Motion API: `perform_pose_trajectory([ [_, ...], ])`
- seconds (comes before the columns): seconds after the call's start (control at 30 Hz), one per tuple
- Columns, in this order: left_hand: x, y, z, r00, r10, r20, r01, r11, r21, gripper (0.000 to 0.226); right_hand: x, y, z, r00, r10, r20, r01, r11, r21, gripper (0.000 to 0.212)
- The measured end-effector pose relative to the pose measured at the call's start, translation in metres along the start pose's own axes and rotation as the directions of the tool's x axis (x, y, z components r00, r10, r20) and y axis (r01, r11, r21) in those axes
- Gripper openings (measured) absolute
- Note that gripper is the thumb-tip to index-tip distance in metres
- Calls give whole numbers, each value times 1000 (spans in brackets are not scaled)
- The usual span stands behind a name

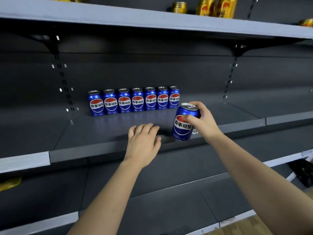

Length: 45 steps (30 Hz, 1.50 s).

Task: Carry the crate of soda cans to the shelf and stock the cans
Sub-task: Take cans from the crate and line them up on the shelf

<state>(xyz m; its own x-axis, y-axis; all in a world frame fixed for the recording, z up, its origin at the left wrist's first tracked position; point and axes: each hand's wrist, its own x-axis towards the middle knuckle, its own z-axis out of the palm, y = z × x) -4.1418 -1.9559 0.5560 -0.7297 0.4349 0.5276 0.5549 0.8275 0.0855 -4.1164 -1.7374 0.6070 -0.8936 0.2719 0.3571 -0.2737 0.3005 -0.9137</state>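
Note:
Several blue soda cans (133, 100) stand upright in a row at the back of the dark grey middle shelf (101, 133). My right hand (201, 122) grips another blue soda can (183, 122) by its upper part, holding it slightly tilted just above the shelf's front edge, to the right of the row. My left hand (144, 141) rests flat on the shelf's front edge, fingers straight, holding nothing. The crate is not in view.
An upper shelf (152, 19) carries gold cans (215, 7). Lower dark shelves (169, 192) run below, with a yellow packet (10, 184) at far left and a black object (303, 172) at far right. Wooden floor (245, 226) shows at the bottom right.

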Motion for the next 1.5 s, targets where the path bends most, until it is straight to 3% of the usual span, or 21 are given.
perform_pose_trajectory([
  [0.27,47,20,27,999,-36,6,36,999,24,44,63,31,-32,1000,-3,-31,4,1000,31,60],
  [0.77,137,94,97,985,-158,67,154,986,57,45,172,107,-106,990,45,130,-46,999,6,63],
  [1.0,161,109,117,973,-219,67,216,975,41,44,196,129,-114,982,20,190,-35,996,79,60],
  [1.17,158,105,125,952,-299,60,297,954,36,43,191,143,-111,961,11,278,4,999,-53,88],
  [1.27,157,105,126,948,-306,87,304,952,38,44,192,151,-106,976,11,217,27,985,-168,102],
  [1.5,156,106,125,938,-328,113,323,944,61,45,214,150,-91,987,117,111,-86,966,-246,81],
])
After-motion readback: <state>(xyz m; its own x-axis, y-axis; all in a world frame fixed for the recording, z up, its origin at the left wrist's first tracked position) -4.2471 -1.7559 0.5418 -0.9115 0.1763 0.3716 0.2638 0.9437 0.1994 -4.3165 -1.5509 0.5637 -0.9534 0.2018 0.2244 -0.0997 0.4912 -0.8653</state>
